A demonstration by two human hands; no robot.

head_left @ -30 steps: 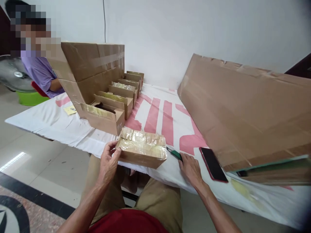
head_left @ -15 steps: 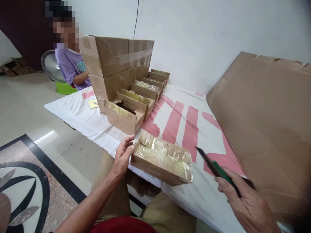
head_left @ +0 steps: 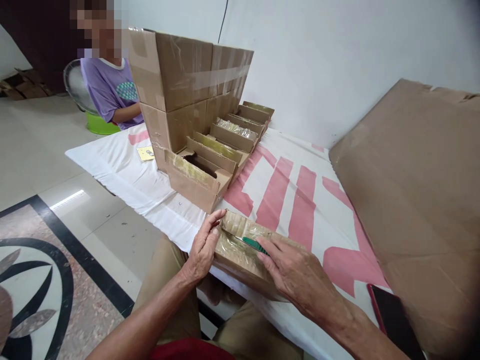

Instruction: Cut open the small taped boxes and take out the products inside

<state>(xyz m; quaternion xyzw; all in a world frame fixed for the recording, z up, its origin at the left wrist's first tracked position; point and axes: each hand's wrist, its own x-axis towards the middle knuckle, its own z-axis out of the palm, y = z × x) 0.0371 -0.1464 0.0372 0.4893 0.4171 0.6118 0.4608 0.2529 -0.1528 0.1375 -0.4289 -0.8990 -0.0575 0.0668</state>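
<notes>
A taped cardboard box (head_left: pixel 240 259) lies at the table's near edge, its top covered in shiny clear tape. My left hand (head_left: pixel 204 247) grips its left end, thumb and fingers at the corner. My right hand (head_left: pixel 292 265) is closed round a green-handled utility knife (head_left: pixel 253 244) over the top of the box. The blade lies low against the taped top; how deep it sits cannot be made out. My right hand and forearm hide the box's right end.
Beyond stand a row of open cardboard boxes (head_left: pixel 195 187) and stacked closed boxes (head_left: pixel 183 75). A large cardboard sheet (head_left: pixel 408 200) leans at right, near a phone (head_left: pixel 397 320). A person in a purple shirt (head_left: pixel 101 92) sits across the table, by a fan (head_left: pixel 73 82).
My right hand has brought the knife left from above the cloth onto the box's taped top. My left hand stays at the box's left end. The phone has come into fuller view.
</notes>
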